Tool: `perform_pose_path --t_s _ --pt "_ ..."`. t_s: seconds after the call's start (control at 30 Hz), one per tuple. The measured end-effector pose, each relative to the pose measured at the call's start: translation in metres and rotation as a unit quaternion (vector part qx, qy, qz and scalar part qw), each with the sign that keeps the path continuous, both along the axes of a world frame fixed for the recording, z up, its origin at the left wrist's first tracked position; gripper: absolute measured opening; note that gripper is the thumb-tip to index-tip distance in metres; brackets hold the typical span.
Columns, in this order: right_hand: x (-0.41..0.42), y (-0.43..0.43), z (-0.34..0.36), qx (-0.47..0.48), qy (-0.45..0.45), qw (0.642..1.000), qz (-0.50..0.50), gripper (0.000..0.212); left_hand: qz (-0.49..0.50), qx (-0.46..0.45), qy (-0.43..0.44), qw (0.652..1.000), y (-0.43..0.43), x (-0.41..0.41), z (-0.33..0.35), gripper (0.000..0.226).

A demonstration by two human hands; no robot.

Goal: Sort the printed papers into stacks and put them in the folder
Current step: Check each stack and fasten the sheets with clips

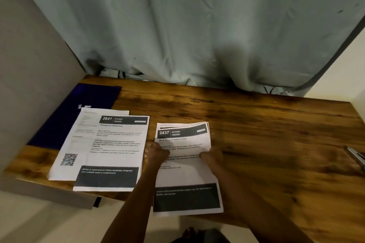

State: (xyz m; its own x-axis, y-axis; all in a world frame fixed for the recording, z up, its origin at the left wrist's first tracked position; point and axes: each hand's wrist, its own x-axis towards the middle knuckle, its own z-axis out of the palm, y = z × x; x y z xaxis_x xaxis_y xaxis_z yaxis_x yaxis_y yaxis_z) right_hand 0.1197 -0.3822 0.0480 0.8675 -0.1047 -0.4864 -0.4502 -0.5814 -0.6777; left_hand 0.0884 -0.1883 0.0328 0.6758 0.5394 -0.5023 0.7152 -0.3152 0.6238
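Left hand [157,153] and right hand [212,156] curled on side edges of right stack [187,175], gripping it. Blur hides finger detail. Stack overhangs near edge of table [256,124]. Left stack [116,152] just beside, partly over blue folder [79,112]. Sheets light, floppy, slippery — top ones already fanned. Best held by both edges, squared before lifting.

A pale green curtain [197,25] hangs behind the brown wooden table [256,134]. A grey wall [29,85] stands left. A shiny metal thing [356,157] lies far right.
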Motion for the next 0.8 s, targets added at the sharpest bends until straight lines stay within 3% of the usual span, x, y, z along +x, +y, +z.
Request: perform_pose_path --t_s 0.13,0.3,0.47,0.57,0.8 --pt "0.002 -0.008 -0.001 0.034 0.027 0.998 0.039 0.024 -0.013 -0.002 -0.015 1.0 0.002 -0.002 0.004 0.038" --pt "0.002 -0.013 0.002 0.049 -0.035 0.996 0.073 0.021 -0.027 -0.042 -0.023 0.998 0.007 -0.002 -0.001 0.035" --pt "0.017 -0.016 0.021 0.117 -0.002 0.992 0.043 0.032 0.036 -0.049 -0.06 0.996 0.009 -0.006 0.018 0.07" --pt "0.028 0.0 0.034 0.147 0.035 0.988 0.041 0.041 0.076 -0.063 -0.098 0.99 0.021 -0.005 0.045 0.064" --pt "0.024 0.102 0.045 0.149 0.048 0.985 0.066 0.039 0.085 0.002 -0.124 0.989 0.107 -0.013 0.081 0.047"
